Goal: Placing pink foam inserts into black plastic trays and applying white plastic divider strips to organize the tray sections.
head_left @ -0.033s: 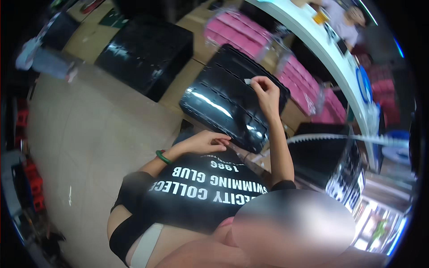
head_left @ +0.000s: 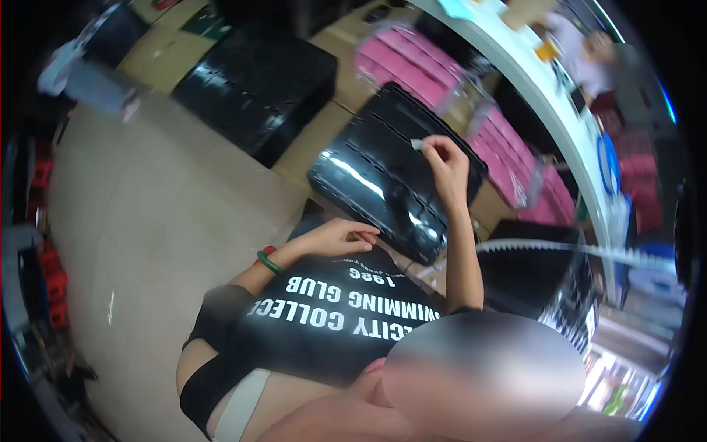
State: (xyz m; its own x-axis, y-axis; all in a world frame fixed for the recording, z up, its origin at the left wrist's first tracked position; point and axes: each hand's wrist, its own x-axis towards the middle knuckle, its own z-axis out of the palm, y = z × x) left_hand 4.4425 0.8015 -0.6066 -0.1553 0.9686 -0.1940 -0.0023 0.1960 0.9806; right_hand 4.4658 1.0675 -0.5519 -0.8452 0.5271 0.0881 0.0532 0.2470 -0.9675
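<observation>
My right hand (head_left: 446, 163) pinches a small whitish scrap (head_left: 417, 144) between thumb and fingers, above a glossy black ridged plastic piece (head_left: 361, 162). Whether the scrap is paper, tape or a sticker is too small to tell. The black piece is broad and box-like, with notched ridges across its top. My left hand (head_left: 345, 238) is by its near edge, fingers loosely bent and partly apart, with nothing seen in them. A green bangle (head_left: 268, 261) circles my left wrist.
Another black box-like stack (head_left: 254, 88) stands on cardboard to the far left. Pink bundles in clear wrap (head_left: 409, 62) lie beyond. A curved white counter (head_left: 530, 74) runs along the right, with a person (head_left: 571, 44) behind it. Another person's leg (head_left: 96, 92) shows at far left.
The surroundings have shifted slightly right and down in the picture. My right hand still pinches the scrap above the black piece, and my left hand has barely moved.
</observation>
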